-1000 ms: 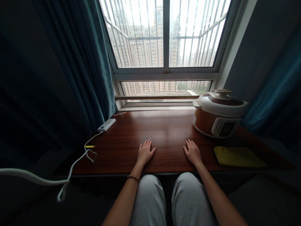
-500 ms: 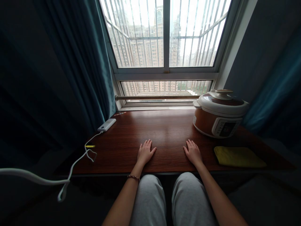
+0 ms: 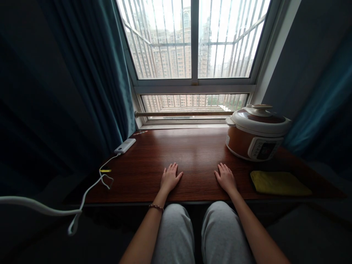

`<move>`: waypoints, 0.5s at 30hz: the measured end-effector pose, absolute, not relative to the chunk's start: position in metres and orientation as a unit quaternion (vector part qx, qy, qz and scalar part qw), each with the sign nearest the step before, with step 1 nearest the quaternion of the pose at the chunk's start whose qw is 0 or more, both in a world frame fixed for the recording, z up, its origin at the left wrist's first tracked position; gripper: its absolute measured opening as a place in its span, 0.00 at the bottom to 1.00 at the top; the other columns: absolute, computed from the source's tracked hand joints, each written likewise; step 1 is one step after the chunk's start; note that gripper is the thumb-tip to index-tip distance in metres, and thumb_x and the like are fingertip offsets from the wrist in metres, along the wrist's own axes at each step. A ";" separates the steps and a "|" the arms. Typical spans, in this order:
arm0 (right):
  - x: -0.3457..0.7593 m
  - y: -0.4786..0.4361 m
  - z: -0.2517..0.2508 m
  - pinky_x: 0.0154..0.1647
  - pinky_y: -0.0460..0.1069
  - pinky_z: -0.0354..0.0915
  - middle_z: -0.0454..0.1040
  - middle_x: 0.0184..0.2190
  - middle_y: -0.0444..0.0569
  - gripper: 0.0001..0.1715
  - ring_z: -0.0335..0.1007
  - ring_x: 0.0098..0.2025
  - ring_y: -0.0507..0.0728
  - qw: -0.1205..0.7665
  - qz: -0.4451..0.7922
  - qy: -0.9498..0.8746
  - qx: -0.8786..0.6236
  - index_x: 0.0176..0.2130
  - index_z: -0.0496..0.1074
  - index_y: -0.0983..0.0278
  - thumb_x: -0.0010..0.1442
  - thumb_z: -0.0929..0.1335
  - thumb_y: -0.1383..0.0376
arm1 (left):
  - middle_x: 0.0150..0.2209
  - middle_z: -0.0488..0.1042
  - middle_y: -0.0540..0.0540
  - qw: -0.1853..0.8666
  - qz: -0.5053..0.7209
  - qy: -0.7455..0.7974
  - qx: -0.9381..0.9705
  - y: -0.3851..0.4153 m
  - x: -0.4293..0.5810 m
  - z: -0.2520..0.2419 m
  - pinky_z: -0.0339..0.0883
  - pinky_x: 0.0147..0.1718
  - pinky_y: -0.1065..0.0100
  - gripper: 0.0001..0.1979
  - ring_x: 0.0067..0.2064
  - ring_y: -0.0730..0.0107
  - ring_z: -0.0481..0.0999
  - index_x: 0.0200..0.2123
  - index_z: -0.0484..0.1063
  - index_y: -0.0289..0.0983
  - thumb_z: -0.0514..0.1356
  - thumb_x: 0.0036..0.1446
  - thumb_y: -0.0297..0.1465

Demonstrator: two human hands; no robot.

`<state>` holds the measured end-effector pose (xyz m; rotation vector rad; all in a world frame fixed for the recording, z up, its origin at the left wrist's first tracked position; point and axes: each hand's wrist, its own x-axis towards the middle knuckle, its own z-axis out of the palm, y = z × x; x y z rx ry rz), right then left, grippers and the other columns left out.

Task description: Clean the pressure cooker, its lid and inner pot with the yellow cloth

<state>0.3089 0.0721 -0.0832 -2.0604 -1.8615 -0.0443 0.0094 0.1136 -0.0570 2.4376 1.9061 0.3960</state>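
Note:
My left hand (image 3: pixel 169 178) lies palm down on the dark reddish-brown wooden table (image 3: pixel 192 146), its fingers and thumb apart and nothing held. A beaded bracelet (image 3: pixel 156 207) circles that wrist. My right hand (image 3: pixel 226 178) rests flat on the same table, also with fingers stretched out and nothing under it that I can see. To the right of it lies a folded yellow-green cloth (image 3: pixel 279 183). Behind the cloth stands an electric pressure cooker (image 3: pixel 257 135) with a white lid, brown body and a control panel, its lid on.
A white power bank (image 3: pixel 125 146) with a white cable (image 3: pixel 89 189) lies on the left, the cable hanging off the table. A yellow strip (image 3: pixel 105 171) touches it. Behind the table is a barred window (image 3: pixel 194 85); blue curtains (image 3: pixel 96 73) hang at both sides.

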 end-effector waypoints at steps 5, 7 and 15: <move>0.309 0.071 -0.082 0.60 0.54 0.46 0.58 0.59 0.56 0.30 0.49 0.62 0.61 0.181 -0.018 -0.659 -0.729 0.57 0.61 0.71 0.62 0.57 0.57 | 0.63 0.55 0.45 0.010 0.128 0.611 0.781 0.113 0.010 -0.056 0.45 0.60 0.57 0.28 0.63 0.61 0.51 0.59 0.58 0.39 0.46 0.59 0.46; 0.308 0.071 -0.082 0.60 0.54 0.46 0.58 0.59 0.56 0.30 0.49 0.62 0.61 0.182 -0.018 -0.659 -0.729 0.57 0.61 0.71 0.62 0.57 0.57 | 0.63 0.55 0.45 0.009 0.129 0.610 0.782 0.113 0.010 -0.057 0.45 0.60 0.57 0.28 0.63 0.61 0.51 0.59 0.58 0.39 0.46 0.59 0.46; 0.309 0.072 -0.083 0.60 0.54 0.47 0.58 0.59 0.55 0.30 0.50 0.61 0.61 0.180 -0.026 -0.659 -0.730 0.57 0.62 0.72 0.62 0.57 0.56 | 0.62 0.55 0.45 0.005 0.137 0.604 0.785 0.114 0.008 -0.060 0.45 0.60 0.56 0.29 0.63 0.62 0.52 0.59 0.58 0.38 0.45 0.60 0.46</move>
